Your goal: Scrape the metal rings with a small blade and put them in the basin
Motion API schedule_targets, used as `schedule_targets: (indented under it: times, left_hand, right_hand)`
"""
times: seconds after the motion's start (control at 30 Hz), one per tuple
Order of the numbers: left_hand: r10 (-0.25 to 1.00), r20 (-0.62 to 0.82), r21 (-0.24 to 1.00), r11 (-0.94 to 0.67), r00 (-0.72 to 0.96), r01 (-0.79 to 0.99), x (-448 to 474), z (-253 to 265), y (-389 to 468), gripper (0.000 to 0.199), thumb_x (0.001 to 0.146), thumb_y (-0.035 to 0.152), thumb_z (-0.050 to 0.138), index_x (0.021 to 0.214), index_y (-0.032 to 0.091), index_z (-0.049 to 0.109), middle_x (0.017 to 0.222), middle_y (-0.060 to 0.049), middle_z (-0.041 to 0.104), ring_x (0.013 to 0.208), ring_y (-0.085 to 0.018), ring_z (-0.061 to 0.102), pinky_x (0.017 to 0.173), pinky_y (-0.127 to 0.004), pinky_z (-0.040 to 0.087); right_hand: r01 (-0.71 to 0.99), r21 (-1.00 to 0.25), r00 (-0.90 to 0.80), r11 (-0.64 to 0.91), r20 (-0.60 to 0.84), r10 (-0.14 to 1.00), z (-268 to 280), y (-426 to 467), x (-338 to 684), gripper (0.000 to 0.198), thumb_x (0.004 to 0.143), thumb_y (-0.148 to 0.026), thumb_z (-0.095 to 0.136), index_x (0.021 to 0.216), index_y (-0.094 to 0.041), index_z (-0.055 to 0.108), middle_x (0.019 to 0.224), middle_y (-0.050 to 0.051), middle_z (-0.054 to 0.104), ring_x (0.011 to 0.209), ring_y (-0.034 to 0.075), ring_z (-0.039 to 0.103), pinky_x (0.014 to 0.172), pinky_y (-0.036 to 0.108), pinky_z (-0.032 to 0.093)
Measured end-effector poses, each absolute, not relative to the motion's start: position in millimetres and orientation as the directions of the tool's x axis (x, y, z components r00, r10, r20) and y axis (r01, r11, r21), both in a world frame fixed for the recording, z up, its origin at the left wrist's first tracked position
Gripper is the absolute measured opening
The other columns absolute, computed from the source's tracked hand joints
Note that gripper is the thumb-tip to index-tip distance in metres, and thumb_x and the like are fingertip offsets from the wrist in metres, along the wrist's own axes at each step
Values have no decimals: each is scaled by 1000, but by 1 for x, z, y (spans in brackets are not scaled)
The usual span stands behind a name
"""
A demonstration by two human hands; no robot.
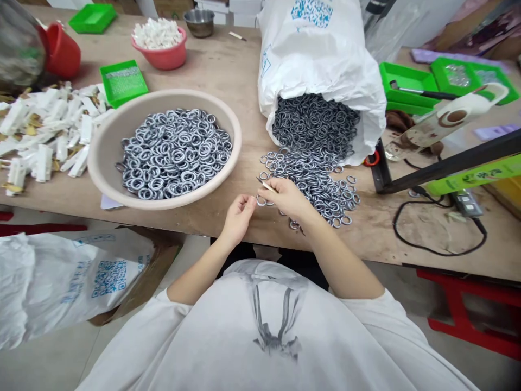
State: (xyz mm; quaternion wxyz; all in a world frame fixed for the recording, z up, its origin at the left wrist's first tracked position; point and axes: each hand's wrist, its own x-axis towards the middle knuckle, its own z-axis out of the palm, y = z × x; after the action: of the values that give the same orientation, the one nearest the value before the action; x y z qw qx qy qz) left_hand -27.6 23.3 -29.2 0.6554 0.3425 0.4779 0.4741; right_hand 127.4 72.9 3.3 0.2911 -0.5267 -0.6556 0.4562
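Note:
My right hand (287,196) is closed around a thin pale stick with a dark pointed tip (268,187), possibly a small brush. Thumb and forefinger of my left hand (239,217) are pinched at the edge of a grey ring (261,201), just below the stick. Beside and beyond my right hand lies a loose pile of grey rings (325,187). It spills from the mouth of a white sack (317,60) lying on the table. Left of my hands stands a wide beige basin (230,117) holding many more rings.
White plastic pieces (52,125) are heaped at the left, near green trays (140,89). A red bowl (169,58) and metal bowl (199,24) stand at the back. A clear bottle (431,127), black frame (448,163) and looped cable (401,233) occupy the right.

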Motion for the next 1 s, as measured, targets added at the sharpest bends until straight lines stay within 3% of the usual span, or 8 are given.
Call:
schedule_targets:
  times: [0.13, 0.33, 0.5, 0.6, 0.73, 0.87, 1.0]
  left_hand:
    - [957, -203, 934, 253, 208, -252, -8, -23, 19, 40, 77, 54, 72, 71, 17, 58, 57, 4, 45, 54, -8, 38, 49, -22, 26]
    - [944, -161, 895, 263, 288, -361, 15, -6, 10, 50, 72, 61, 73, 67, 18, 49, 58, 5, 38, 50, -6, 28, 46, -22, 22]
    - [931, -193, 856, 314, 311, -410, 13, -3, 8, 51, 73, 61, 73, 67, 19, 46, 53, 8, 32, 45, -5, 23, 43, -20, 18]
    - [911, -193, 856, 338, 364, -391, 7, 0, 7, 51, 74, 60, 73, 66, 18, 45, 53, 8, 31, 45, -4, 22, 42, -19, 17]
    - [894, -175, 853, 347, 412, -390, 1, 3, 6, 50, 78, 59, 69, 64, 18, 44, 53, 7, 29, 45, -4, 22, 42, -18, 17]
    - [884, -184, 828, 374, 429, -417, -1, 4, 7, 52, 76, 59, 70, 64, 19, 40, 53, 8, 26, 45, -4, 19, 42, -17, 17]
    - [879, -177, 806, 389, 444, -447, -1, 4, 8, 54, 75, 56, 73, 65, 20, 35, 52, 9, 25, 44, -3, 16, 42, -16, 17]
  right_hand:
    - [146, -989, -126, -18, -37, 991, 8, 38, 132, 27, 81, -44, 65, 71, -21, 56, 63, -4, 51, 59, 12, 45, 56, 25, 38]
    - [86, -996, 150, 28, 41, 988, 8, 12, 129, 37, 84, -54, 65, 70, -23, 51, 65, -3, 48, 61, 12, 44, 59, 26, 41]
    - [0, -999, -84, 38, 38, 996, 13, 11, 136, 44, 73, -63, 74, 87, -22, 65, 80, 1, 65, 74, 16, 58, 71, 30, 48]
    - [-17, -1000, -124, 6, 8, 992, 14, 15, 141, 48, 72, -68, 72, 79, -21, 65, 74, 1, 64, 70, 16, 57, 67, 30, 48]
    - [140, -983, -75, 115, 105, 992, 19, 10, 148, 51, 83, -73, 56, 76, -22, 61, 67, 0, 58, 62, 14, 50, 61, 29, 41]
    - [448, -833, -188, 325, 268, 945, 25, -5, 153, 48, 94, -61, 47, 68, -22, 56, 62, 0, 51, 59, 14, 46, 58, 29, 33]
    - [543, -743, -247, 392, 305, 920, 28, -11, 153, 44, 97, -52, 47, 66, -21, 52, 61, -1, 48, 57, 13, 43, 56, 28, 29]
